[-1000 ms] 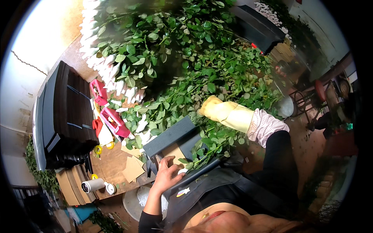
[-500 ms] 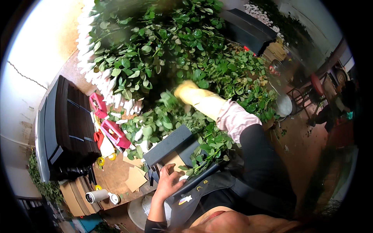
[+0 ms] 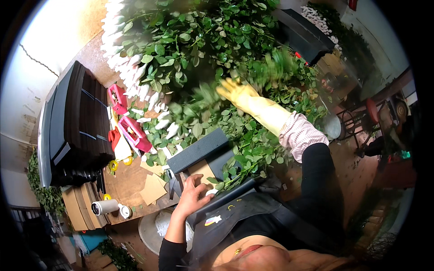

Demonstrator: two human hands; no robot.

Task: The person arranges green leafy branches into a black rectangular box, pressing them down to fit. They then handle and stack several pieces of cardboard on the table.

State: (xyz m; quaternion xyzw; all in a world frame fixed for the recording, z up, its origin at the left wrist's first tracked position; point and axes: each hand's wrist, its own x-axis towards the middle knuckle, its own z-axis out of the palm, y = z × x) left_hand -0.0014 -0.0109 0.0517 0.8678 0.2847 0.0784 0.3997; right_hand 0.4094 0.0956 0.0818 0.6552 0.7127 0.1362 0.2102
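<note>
My right hand (image 3: pixel 237 94), in a long yellow rubber glove with a striped cuff, is stretched over the heap of green leafy stems (image 3: pixel 257 122). Its fingers are spread; leaves on both sides of it blur with motion. Below, my bare left hand (image 3: pixel 193 195) lies with fingers apart at the near edge of a black ribbed tray or box (image 3: pixel 199 151). Its thumb is beside a small white piece (image 3: pixel 211 192), and its fingertips reach a tan card (image 3: pixel 202 172). Leafy stems in the tray extend right of that hand.
A large pile of stems with white-wrapped ends (image 3: pixel 131 67) fills the back. At left are a stack of dark sheets (image 3: pixel 74 122), pink holders (image 3: pixel 134 134), tan cards (image 3: pixel 153 189) and a white cylinder (image 3: pixel 105 207). A black box (image 3: pixel 305 34) stands at back right.
My gloved right hand has shifted to the right, and its fingers now show spread. Leaves right of it have started to blur. My left hand stays at the tray. The view has shifted slightly.
</note>
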